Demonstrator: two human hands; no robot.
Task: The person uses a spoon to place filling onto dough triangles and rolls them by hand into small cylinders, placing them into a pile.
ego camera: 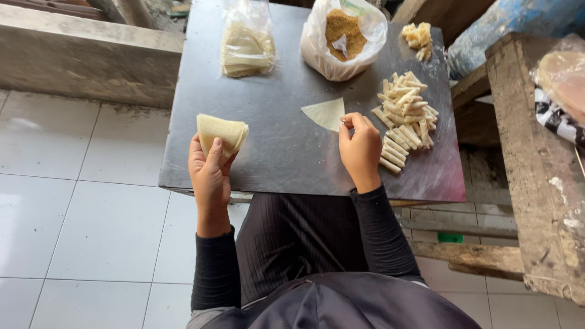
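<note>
- My left hand (210, 170) holds a stack of thin, pale pastry wrappers (221, 133), folded to a wedge, with the thumb across the front and the fingers closed behind it, just above the near-left edge of the desk (268, 140).
- My right hand (361, 149) rests on the dark metal desk, fingertips pinched together on the near corner of a single triangular wrapper (326, 113) lying flat at the middle of the desk.
- Just right of that hand sits a pile of finished rolled pastry sticks (406, 119), some stacked, some in a row.
- At the far edge stands an open plastic bag of brown crumbly filling (343, 30), with a clear bag of more wrappers (245, 49) to its left.
- A small heap of pale pieces (418, 38) lies at the far-right corner.
- A rough wooden bench (530, 183) stands on the right, over white floor tiles (91, 213).
</note>
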